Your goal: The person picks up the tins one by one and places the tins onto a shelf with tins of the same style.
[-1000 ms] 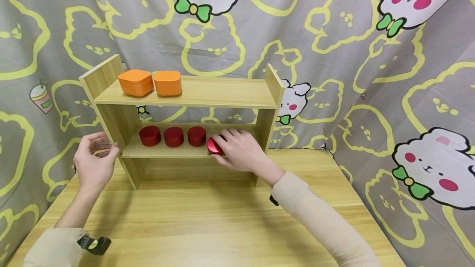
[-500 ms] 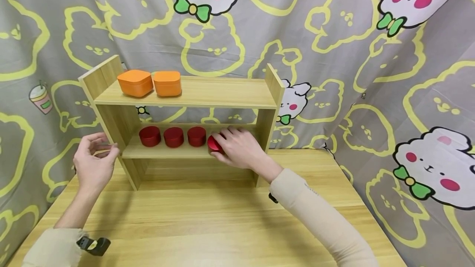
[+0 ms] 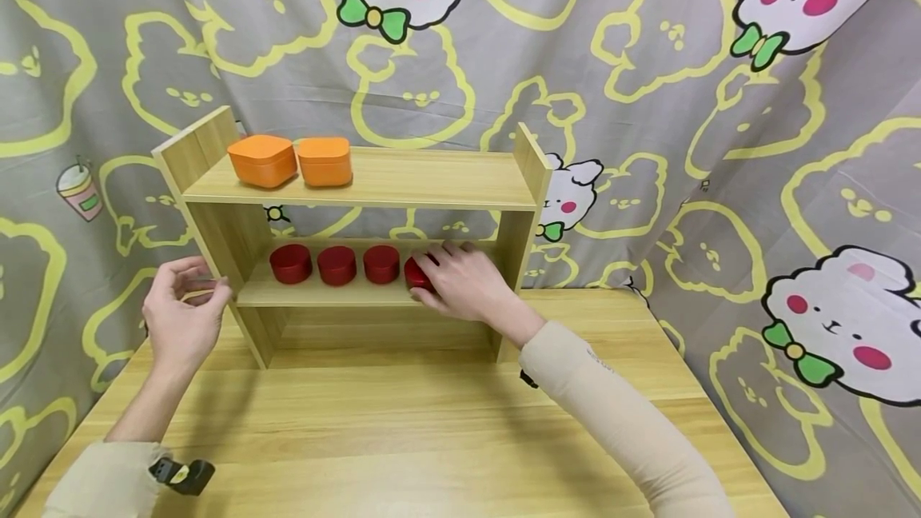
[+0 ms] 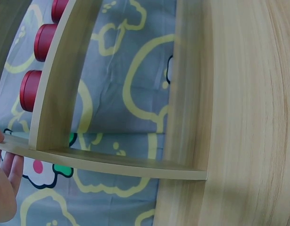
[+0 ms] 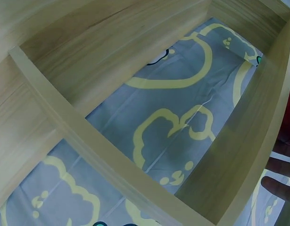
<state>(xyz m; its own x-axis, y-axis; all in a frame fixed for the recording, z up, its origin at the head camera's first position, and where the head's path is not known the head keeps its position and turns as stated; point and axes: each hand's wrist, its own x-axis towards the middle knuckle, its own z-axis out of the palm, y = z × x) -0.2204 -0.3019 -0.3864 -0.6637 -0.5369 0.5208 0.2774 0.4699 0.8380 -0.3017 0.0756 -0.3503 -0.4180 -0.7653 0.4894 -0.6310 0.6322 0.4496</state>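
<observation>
My right hand point(image 3: 466, 284) grips a round red box point(image 3: 417, 275) at the right end of the middle board point(image 3: 345, 294) of a wooden shelf unit point(image 3: 439, 180). The palm and fingers cover much of that box. To its left three more round red boxes stand in a row, the nearest being this red box point(image 3: 381, 264). At the unit's left, my left hand point(image 3: 180, 314) pinches the edge of the side panel point(image 4: 12, 145); the left wrist view has the thumb on one face and the fingers on the other.
Two orange boxes point(image 3: 262, 161) stand at the left of the top board. The unit rests on a wooden table point(image 3: 403, 438), close to a patterned curtain point(image 3: 647, 46). Its right side panel point(image 3: 509, 262) rises right beside my right hand.
My right hand has moved slightly back and right with the red box, whose top no longer catches a bright glare. The left hand keeps its place on the side panel.
</observation>
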